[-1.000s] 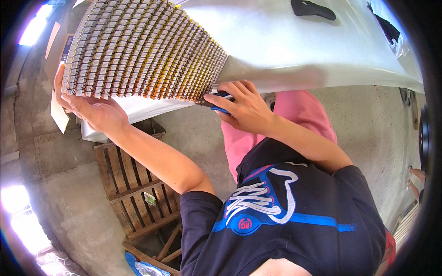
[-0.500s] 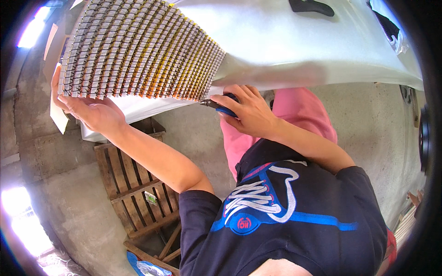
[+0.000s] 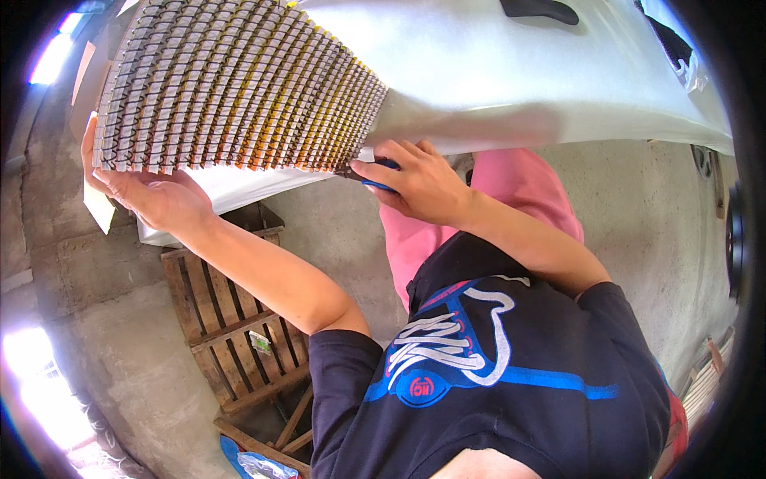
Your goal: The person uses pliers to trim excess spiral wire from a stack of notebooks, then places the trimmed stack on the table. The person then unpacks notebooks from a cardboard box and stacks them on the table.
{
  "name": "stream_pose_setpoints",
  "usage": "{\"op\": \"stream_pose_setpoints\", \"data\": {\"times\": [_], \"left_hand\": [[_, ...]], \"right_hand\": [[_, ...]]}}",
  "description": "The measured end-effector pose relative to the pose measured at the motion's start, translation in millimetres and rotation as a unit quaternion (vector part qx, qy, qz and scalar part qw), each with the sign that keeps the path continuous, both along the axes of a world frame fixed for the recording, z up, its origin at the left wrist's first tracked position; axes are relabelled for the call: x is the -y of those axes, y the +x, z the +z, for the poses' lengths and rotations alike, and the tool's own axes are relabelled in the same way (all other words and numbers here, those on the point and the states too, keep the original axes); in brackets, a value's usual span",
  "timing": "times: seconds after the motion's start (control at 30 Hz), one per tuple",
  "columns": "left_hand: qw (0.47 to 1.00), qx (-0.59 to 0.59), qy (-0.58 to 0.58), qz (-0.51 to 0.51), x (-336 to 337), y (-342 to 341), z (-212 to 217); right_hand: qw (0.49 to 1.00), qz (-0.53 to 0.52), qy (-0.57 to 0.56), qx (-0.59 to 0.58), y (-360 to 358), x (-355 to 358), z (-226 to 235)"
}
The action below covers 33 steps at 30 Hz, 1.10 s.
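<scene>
Small green-white packet [image 3: 260, 343] on the wooden pallet [image 3: 231, 319], lower left

Premises: a rough workshop or small production yard, not a home. A bare concrete floor [image 3: 335, 231] covers the centre and right of the frame. A worn wooden pallet [image 3: 231, 319] lies at lower left. A large white worktable [image 3: 558, 88] spans the top. On it, at upper left, rests a big slab of tightly packed small parts in rows [image 3: 231, 88], indicating batch manual work. Strong daylight enters at left edge.
</scene>
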<state>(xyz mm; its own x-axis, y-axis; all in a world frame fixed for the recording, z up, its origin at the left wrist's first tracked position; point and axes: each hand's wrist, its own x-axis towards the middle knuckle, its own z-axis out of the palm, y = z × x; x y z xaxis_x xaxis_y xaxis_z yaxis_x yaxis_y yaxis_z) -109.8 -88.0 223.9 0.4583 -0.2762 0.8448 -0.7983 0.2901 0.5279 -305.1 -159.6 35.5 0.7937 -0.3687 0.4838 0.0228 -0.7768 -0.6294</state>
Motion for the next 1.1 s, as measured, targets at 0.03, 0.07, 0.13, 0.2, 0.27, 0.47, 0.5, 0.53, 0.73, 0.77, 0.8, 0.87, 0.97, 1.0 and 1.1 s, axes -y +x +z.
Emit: {"op": "stream_pose_setpoints", "data": {"times": [0.03,0.07,0.13,0.2,0.27,0.47,0.5,0.53,0.73,0.77,0.8,0.87,0.97,1.0,1.1], "left_hand": [[1.0,-0.002,-0.001,-0.001,0,0,0],[1.0,-0.005,-0.002,-0.002,1,0,0],[1.0,-0.015,-0.008,-0.004,2,-2,0],[0.999,-0.031,-0.017,-0.009,4,-7,0],[1.0,-0.025,-0.01,-0.014,4,-7,1],[0.999,-0.029,-0.003,-0.013,0,-7,2],[1.0,-0.026,-0.006,-0.009,2,-7,2],[1.0,-0.02,-0.002,-0.009,2,-6,2],[0.999,-0.035,0.009,-0.011,-1,-9,2],[0.999,-0.046,0.018,-0.018,-2,-11,1],[0.999,-0.038,0.025,-0.007,0,-15,-2],[0.999,-0.024,0.034,0.029,-3,-12,-1],[0.999,0.027,0.009,0.038,-5,-3,0],[0.999,-0.015,-0.048,-0.012,0,-2,0],[0.981,-0.124,-0.1,-0.109,-2,-1,2]], "right_hand": [[0.996,0.03,0.087,0.002,1,0,0],[0.983,0.059,0.173,0.005,3,1,0],[0.9,0.148,0.402,-0.081,5,10,8],[0.885,0.162,0.428,-0.09,5,11,8],[0.961,0.101,0.256,-0.023,3,5,1],[0.997,-0.047,-0.064,0.024,-11,-2,-5],[0.996,-0.051,-0.065,0.026,-11,-2,-6],[0.996,-0.054,-0.066,0.029,-10,-2,-6],[0.994,-0.05,-0.018,0.093,-19,8,7],[0.993,-0.05,-0.012,0.109,-23,12,14],[0.991,-0.079,-0.028,0.1,-29,18,20],[0.985,-0.127,-0.07,0.094,-40,37,38],[0.963,-0.222,-0.141,0.064,-50,75,55],[0.96,-0.237,-0.142,0.05,-51,91,55],[0.945,-0.278,-0.173,0.001,-64,132,43]]}}
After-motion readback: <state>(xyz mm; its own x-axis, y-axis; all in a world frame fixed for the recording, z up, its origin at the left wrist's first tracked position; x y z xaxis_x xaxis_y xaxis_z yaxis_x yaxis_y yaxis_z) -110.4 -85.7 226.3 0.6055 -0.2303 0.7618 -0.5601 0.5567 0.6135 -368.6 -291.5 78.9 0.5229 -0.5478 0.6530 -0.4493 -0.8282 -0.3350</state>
